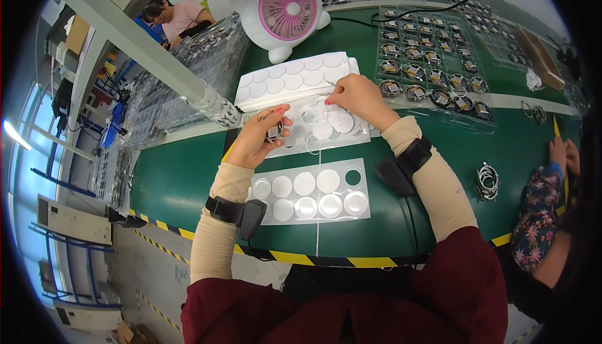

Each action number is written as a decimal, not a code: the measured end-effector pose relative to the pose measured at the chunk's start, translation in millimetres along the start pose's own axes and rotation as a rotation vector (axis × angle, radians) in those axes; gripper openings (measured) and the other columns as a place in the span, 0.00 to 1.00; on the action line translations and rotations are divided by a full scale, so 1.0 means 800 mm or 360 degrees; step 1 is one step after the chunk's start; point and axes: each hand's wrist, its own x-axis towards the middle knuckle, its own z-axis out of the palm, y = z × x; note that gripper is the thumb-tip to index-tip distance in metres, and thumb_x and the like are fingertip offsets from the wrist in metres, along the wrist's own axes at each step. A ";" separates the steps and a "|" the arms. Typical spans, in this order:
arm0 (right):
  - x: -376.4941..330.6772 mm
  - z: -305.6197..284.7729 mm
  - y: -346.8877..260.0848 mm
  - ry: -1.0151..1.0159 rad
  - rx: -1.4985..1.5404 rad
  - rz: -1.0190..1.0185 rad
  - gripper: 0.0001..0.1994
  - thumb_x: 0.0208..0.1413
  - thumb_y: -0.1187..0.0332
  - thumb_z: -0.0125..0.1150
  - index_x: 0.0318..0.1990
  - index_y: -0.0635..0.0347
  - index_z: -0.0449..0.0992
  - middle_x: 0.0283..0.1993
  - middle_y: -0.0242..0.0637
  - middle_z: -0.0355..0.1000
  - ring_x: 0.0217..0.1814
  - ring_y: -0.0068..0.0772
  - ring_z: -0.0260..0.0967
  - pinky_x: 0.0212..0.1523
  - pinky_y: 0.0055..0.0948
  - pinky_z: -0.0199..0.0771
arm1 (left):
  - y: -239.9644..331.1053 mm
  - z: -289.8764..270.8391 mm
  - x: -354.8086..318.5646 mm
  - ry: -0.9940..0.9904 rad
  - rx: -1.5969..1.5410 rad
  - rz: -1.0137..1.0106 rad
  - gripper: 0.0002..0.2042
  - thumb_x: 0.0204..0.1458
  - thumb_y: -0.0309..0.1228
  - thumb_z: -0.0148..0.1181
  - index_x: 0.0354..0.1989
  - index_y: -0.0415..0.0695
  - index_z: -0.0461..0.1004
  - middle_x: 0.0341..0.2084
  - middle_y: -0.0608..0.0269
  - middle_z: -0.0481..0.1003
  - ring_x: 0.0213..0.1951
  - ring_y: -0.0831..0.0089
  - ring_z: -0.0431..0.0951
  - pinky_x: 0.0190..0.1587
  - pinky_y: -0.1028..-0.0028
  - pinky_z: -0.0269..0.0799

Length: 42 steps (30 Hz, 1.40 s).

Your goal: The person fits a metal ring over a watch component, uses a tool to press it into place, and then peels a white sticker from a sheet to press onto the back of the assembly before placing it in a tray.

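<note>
Trays of clear plastic (188,87), heaped in tall stacks, fill the left, with a co-worker in a pink top (179,19) bent beyond them. A pale metal post wrapped in white film (219,109) rises close beside the left hand (254,137). Its fingers curl around a small round dark component (274,132), so this hand is clearly the nearer one. The component, showing no long axis, sits left of the right hand's fingertips and slightly closer to the wearer. Behind both lie white sheets of round labels (295,75); in front, a clear sheet with two rows of white discs (305,183) runs lengthwise left to right. Loose white discs (339,122) overlap between the hands, cluttering that gap. The right hand (365,98) has its fingers narrowed to a pinch above them; I cannot tell whether anything is between. Farther right on the green table (433,162) stand a clear compartmented tray of round parts (433,58) and coiled white cable (488,182).
</note>
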 end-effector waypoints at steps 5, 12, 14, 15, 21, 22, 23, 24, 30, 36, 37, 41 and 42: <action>-0.010 -0.003 -0.005 0.0163 -0.0454 -0.0083 0.10 0.41 0.62 0.63 0.24 0.59 0.77 0.27 0.42 0.72 0.30 0.43 0.71 0.30 0.35 0.68 | -0.006 0.006 -0.020 -0.0079 -0.0076 -0.0028 0.14 0.57 0.32 0.46 0.50 0.41 0.66 0.29 0.66 0.71 0.28 0.79 0.69 0.24 0.83 0.63; -0.016 -0.013 -0.021 0.0240 -0.0631 -0.0190 0.09 0.43 0.64 0.62 0.31 0.59 0.76 0.29 0.40 0.71 0.33 0.41 0.71 0.32 0.33 0.69 | -0.027 0.003 -0.041 -0.0147 -0.0233 -0.0089 0.14 0.56 0.32 0.47 0.49 0.40 0.66 0.28 0.65 0.71 0.28 0.79 0.69 0.26 0.81 0.64; -0.020 -0.014 -0.021 0.0408 -0.0491 -0.0259 0.10 0.43 0.64 0.62 0.32 0.59 0.76 0.29 0.41 0.70 0.33 0.42 0.70 0.32 0.33 0.68 | -0.035 0.002 -0.040 -0.0189 -0.0307 -0.0115 0.14 0.56 0.32 0.47 0.48 0.40 0.66 0.28 0.65 0.71 0.28 0.79 0.70 0.26 0.81 0.65; -0.023 -0.011 -0.021 0.0482 -0.0416 -0.0298 0.10 0.43 0.65 0.62 0.33 0.58 0.75 0.29 0.41 0.70 0.32 0.42 0.69 0.32 0.33 0.68 | -0.040 0.003 -0.041 -0.0175 -0.0379 -0.0090 0.13 0.56 0.32 0.48 0.47 0.40 0.66 0.28 0.64 0.71 0.28 0.79 0.70 0.26 0.80 0.65; -0.033 -0.001 -0.028 0.0356 -0.0356 -0.0304 0.08 0.44 0.65 0.61 0.28 0.60 0.73 0.28 0.41 0.70 0.30 0.44 0.69 0.30 0.36 0.68 | -0.071 0.005 -0.034 -0.0145 -0.0655 -0.0085 0.13 0.55 0.30 0.48 0.46 0.38 0.65 0.28 0.62 0.71 0.29 0.76 0.71 0.26 0.81 0.65; -0.029 -0.003 -0.032 0.0354 -0.0306 -0.0225 0.08 0.44 0.66 0.60 0.28 0.60 0.72 0.29 0.42 0.70 0.31 0.45 0.69 0.30 0.37 0.68 | -0.075 0.005 -0.032 -0.0167 -0.0665 -0.0087 0.13 0.55 0.30 0.48 0.46 0.38 0.65 0.28 0.62 0.71 0.29 0.76 0.71 0.26 0.81 0.65; -0.025 -0.005 -0.036 0.0354 -0.0255 -0.0149 0.08 0.45 0.66 0.60 0.27 0.61 0.71 0.29 0.43 0.71 0.31 0.46 0.70 0.31 0.38 0.68 | -0.080 0.006 -0.030 -0.0161 -0.0703 -0.0077 0.13 0.55 0.30 0.48 0.46 0.38 0.65 0.28 0.61 0.71 0.29 0.75 0.71 0.26 0.81 0.65; -0.019 -0.001 -0.035 0.0360 -0.0275 -0.0144 0.08 0.45 0.66 0.60 0.27 0.61 0.71 0.29 0.43 0.71 0.31 0.46 0.70 0.31 0.38 0.68 | -0.084 0.006 -0.029 -0.0154 -0.0740 -0.0066 0.13 0.55 0.30 0.48 0.46 0.38 0.65 0.28 0.61 0.71 0.29 0.75 0.71 0.26 0.81 0.65; 0.001 0.014 -0.016 0.0127 -0.0545 -0.0258 0.06 0.42 0.70 0.60 0.26 0.61 0.71 0.26 0.39 0.70 0.29 0.42 0.69 0.29 0.34 0.67 | -0.092 0.004 -0.030 -0.0214 -0.0882 -0.0050 0.11 0.55 0.29 0.47 0.45 0.39 0.66 0.29 0.61 0.71 0.29 0.76 0.70 0.28 0.77 0.66; 0.011 0.021 0.012 -0.0104 -0.0274 -0.0226 0.07 0.39 0.72 0.59 0.30 0.60 0.73 0.28 0.43 0.72 0.31 0.46 0.70 0.31 0.38 0.68 | -0.076 0.000 -0.042 -0.0321 -0.0773 0.0074 0.12 0.55 0.29 0.47 0.46 0.39 0.66 0.28 0.62 0.71 0.29 0.76 0.70 0.28 0.77 0.66; 0.013 0.018 0.017 -0.0201 -0.0247 -0.0142 0.08 0.39 0.71 0.59 0.30 0.59 0.73 0.29 0.43 0.72 0.32 0.46 0.70 0.31 0.37 0.68 | -0.075 -0.001 -0.044 -0.0333 -0.0737 0.0097 0.12 0.55 0.29 0.47 0.46 0.39 0.66 0.28 0.62 0.70 0.29 0.76 0.70 0.28 0.78 0.66; 0.010 0.028 0.022 -0.0274 -0.0407 -0.0016 0.10 0.39 0.68 0.61 0.32 0.59 0.73 0.28 0.42 0.72 0.33 0.44 0.71 0.33 0.36 0.69 | -0.078 -0.002 -0.041 -0.0281 -0.0727 0.0052 0.13 0.55 0.29 0.47 0.48 0.40 0.65 0.29 0.61 0.70 0.30 0.76 0.70 0.26 0.80 0.64; 0.006 0.035 0.018 -0.0146 -0.0624 -0.0058 0.11 0.40 0.67 0.61 0.32 0.60 0.73 0.28 0.41 0.72 0.33 0.42 0.71 0.33 0.35 0.69 | -0.078 -0.002 -0.041 -0.0278 -0.0729 0.0051 0.13 0.55 0.29 0.47 0.48 0.40 0.65 0.29 0.61 0.70 0.30 0.76 0.70 0.26 0.80 0.64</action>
